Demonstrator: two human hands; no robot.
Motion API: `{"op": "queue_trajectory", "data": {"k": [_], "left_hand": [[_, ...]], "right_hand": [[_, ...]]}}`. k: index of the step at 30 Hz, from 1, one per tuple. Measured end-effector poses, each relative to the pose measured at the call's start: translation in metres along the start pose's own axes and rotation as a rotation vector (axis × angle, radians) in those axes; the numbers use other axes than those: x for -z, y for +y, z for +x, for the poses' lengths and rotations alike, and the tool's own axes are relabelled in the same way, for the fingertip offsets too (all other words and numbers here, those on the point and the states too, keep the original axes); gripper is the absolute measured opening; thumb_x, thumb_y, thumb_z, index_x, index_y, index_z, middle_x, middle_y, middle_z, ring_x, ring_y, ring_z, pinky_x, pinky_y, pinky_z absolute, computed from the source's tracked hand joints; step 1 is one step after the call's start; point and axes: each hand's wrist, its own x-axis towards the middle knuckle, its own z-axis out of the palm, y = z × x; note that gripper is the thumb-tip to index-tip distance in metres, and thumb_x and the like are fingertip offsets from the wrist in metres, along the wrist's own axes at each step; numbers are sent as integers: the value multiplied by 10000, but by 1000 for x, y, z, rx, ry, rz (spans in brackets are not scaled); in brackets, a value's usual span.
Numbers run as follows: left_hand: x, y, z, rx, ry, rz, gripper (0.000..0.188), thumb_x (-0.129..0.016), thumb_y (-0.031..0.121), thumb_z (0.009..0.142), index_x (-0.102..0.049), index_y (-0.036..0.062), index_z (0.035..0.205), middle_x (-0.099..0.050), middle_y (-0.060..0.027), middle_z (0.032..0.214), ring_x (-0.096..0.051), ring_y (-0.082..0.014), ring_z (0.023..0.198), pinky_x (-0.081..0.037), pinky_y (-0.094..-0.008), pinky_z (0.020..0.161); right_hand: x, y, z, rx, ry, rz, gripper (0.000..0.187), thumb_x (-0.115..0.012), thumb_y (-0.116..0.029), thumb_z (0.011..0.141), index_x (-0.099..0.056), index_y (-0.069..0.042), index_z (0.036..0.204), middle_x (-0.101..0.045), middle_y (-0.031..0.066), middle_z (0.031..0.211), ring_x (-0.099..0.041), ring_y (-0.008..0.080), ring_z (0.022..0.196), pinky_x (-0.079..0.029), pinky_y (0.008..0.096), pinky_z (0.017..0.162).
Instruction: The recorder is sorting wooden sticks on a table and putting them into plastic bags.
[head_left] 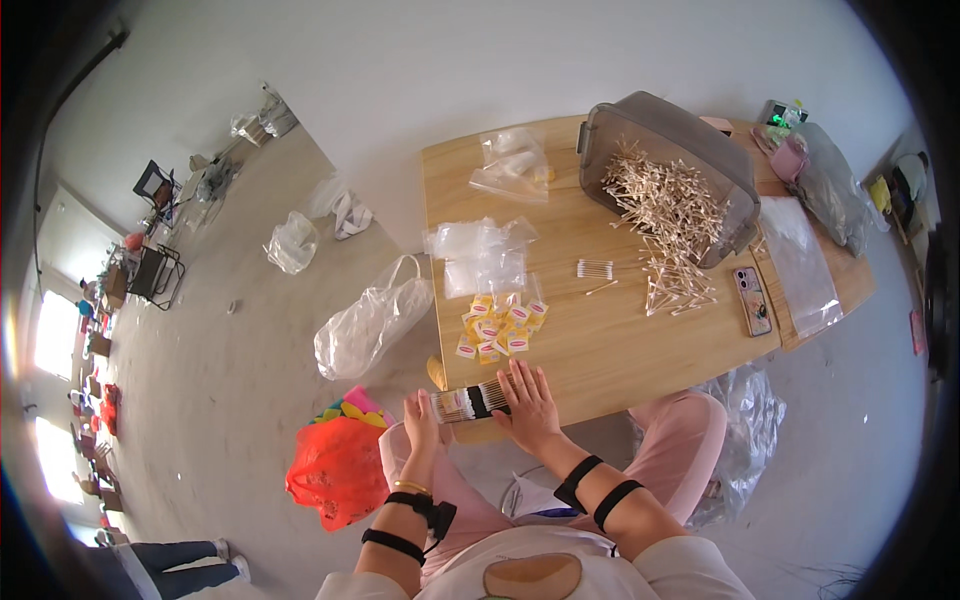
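At the table's near edge lies a clear pack of cotton swabs (453, 404) with a black band across its middle. My left hand (421, 424) holds the pack's left end, its fingers close together. Flat over the right end rests my right hand (531, 408), fingers stretched out and covering part of the pack. Just beyond is a pile of small yellow and white cards (497, 328). Clear plastic bags (482, 262) are stacked behind the cards. A short row of swabs (594, 269) lies right of the bags, with a single swab (602, 288) below it.
A grey bin (668, 125) lies tipped on its side, loose swabs (672, 205) spilling out. Right of them are a phone (752, 301) and a clear plastic sheet (802, 265). A white bag (373, 322) and a red bag (338, 470) sit left of the table (590, 370).
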Motion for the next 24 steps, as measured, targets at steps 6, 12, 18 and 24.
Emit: {"op": "queue_trajectory", "data": {"k": [6,12,18,24], "left_hand": [[-23,-2,6,141,-32,-205,554,-543,492,1013,-700,-34,936,-620,-30,660,-577,-149,627,-494,-329,637],[-28,-17,12,311,-131,-488,554,-548,530,1004,-712,1,999,-659,-16,767,-573,-68,683,-447,-237,593],[-40,-18,9,91,-41,-530,584,-522,538,1014,-702,-17,992,-654,-26,795,-585,-101,710,-478,-290,623],[-5,-37,26,210,-126,-431,622,-458,543,1036,-714,-13,922,-666,-57,759,-609,-149,713,-485,-320,654]], "right_hand": [[-10,-18,2,4,20,-5,786,-515,-531,957,-257,-132,1584,-185,128,1661,-152,297,1540,-92,520,1245],[-7,-28,2,-8,-5,42,822,-539,-541,938,-249,-133,1589,-178,133,1663,-145,306,1541,-90,530,1241],[-19,-61,10,4,-2,140,926,-606,-554,893,-257,-18,1562,-182,169,1654,-155,335,1536,-103,544,1234],[-17,-41,5,31,-24,117,962,-608,-553,892,-222,23,1559,-193,188,1646,-143,295,1543,-93,521,1240]]}}
